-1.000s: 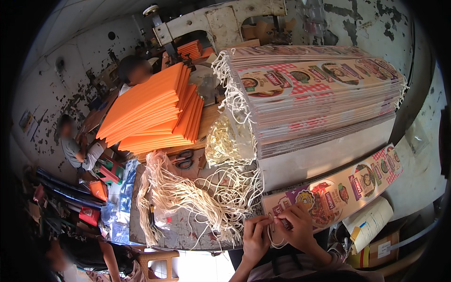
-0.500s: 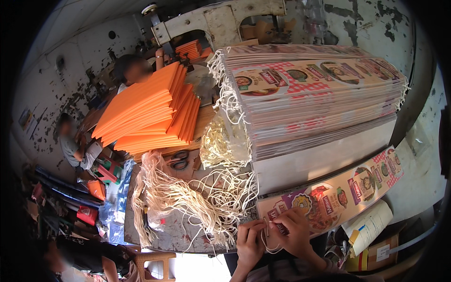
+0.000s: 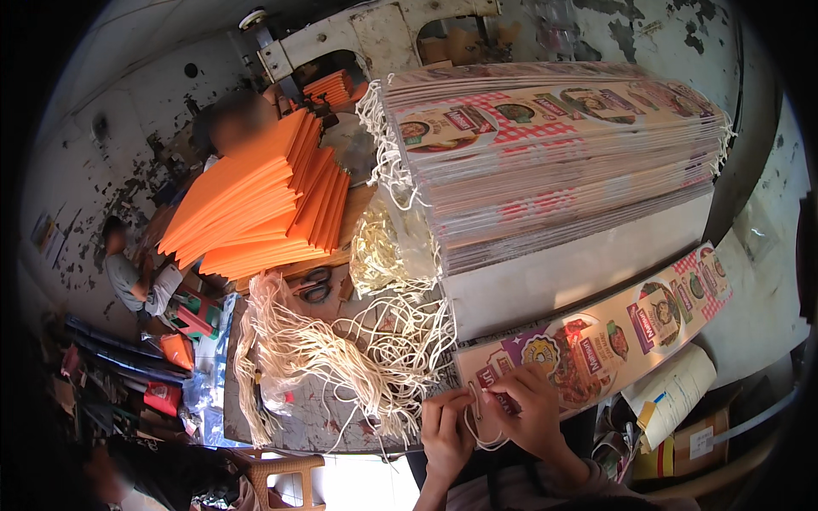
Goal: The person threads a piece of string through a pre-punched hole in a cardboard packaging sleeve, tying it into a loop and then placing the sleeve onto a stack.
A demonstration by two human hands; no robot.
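Observation:
A long printed cardboard panel with food pictures lies at the table's near edge. At its left end, a white cord runs in a loop between my hands. My left hand pinches this cord with thumb and fingertips just off the panel's end. Over the panel's corner, my right hand has its fingers bent and closed on the cord; the exact grip is partly hidden. Left of my hands, a bundle of loose white cords spreads over the worn table.
A tall stack of corded printed panels stands behind my hands. Orange folded sheets, black scissors and a bag of yellowish pieces sit leftward. Other people sit at the left. A paper roll is at right.
The view has shifted slightly, moving the stacks left and up. My fingertips have drawn a little apart at the cord, both hands staying at the panel's end.

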